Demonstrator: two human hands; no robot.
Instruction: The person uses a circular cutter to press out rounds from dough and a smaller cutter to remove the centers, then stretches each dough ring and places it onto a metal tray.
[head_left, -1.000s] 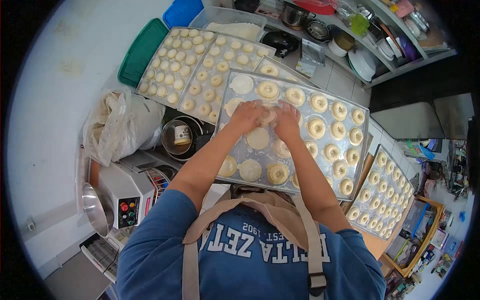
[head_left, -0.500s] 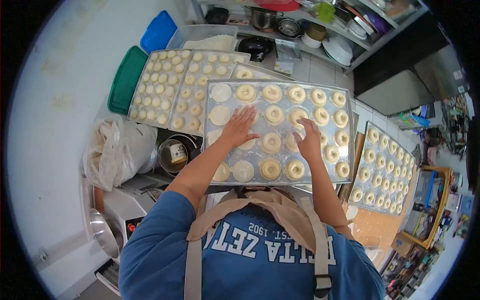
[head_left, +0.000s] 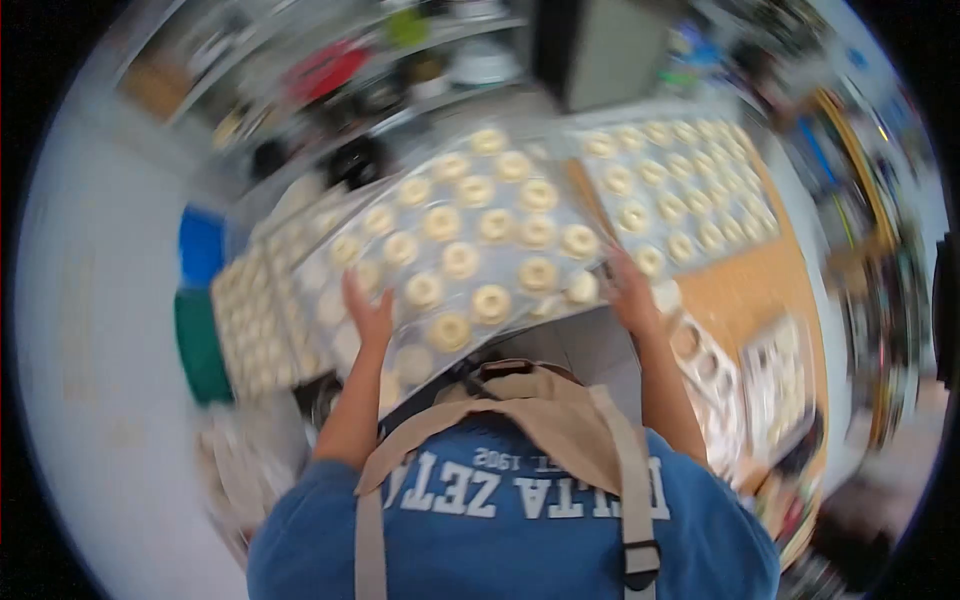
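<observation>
In front of me lies a metal tray (head_left: 500,258) with rows of ring-shaped dough pieces (head_left: 440,222). Flat round dough discs (head_left: 413,366) sit along its near left side. My left hand (head_left: 370,312) is over the left part of this tray, thumb and fingers apart, holding nothing. At the tray's right end, my right hand (head_left: 632,292) is smeared by motion, its fingers pointing away from me with nothing visible in them. It is close to a dough ring (head_left: 649,262) on a second tray of rings to the right.
The second tray (head_left: 700,255) rests on a wooden table (head_left: 785,285). White sheets with round holes (head_left: 725,385) lie nearer on it. Left are trays of small dough balls (head_left: 250,325) and a green lid (head_left: 202,345). Shelves with cookware (head_left: 480,65) stand at the back.
My view has swung to the right, so the trays appear turned and shifted left. My right hand has moved off the middle of the tray to its right end.
</observation>
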